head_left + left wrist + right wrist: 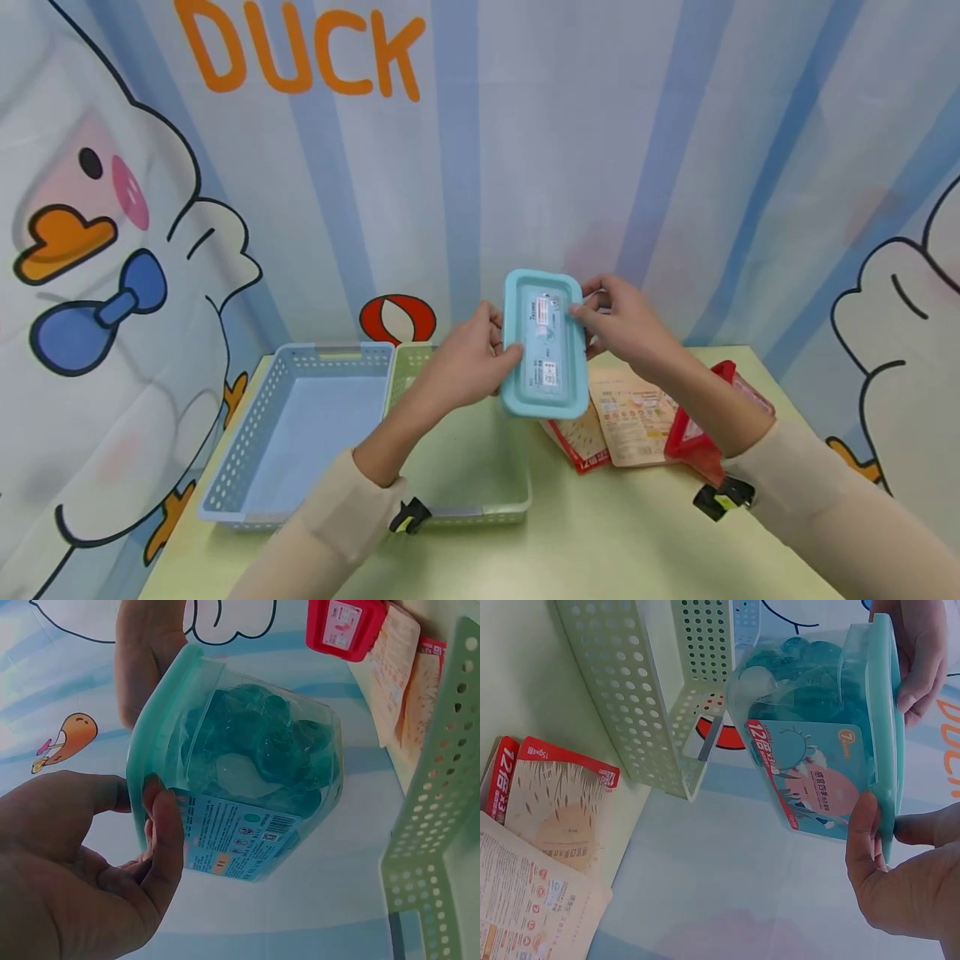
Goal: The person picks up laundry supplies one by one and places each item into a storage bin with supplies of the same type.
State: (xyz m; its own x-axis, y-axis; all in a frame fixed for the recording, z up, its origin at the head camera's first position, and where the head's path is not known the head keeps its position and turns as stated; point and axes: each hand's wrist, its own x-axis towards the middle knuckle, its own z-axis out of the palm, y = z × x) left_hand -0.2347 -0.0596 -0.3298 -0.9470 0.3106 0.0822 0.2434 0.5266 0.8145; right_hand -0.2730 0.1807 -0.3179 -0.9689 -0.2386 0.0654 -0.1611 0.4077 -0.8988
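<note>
A clear plastic tub of gel pods (546, 343) with a light teal lid is held up above the table, its lid facing the head camera. My left hand (468, 358) pinches the lid rim on the left, thumb on top and fingers beneath. On the other side my right hand (622, 325) grips the rim the same way. Blue-green pods show through the tub's wall (259, 742) in the left wrist view, above a printed blue label (240, 832). A larger picture label (810, 776) faces the right wrist camera. The lid looks seated on the tub.
Below the tub stands a green perforated basket (480, 510), with a blue basket (240, 467) against its left side. Beige-and-red packets (633, 417) lie on the table at right. A red package (682, 437) sits partly under my right forearm. A duck-print curtain (525, 150) hangs behind.
</note>
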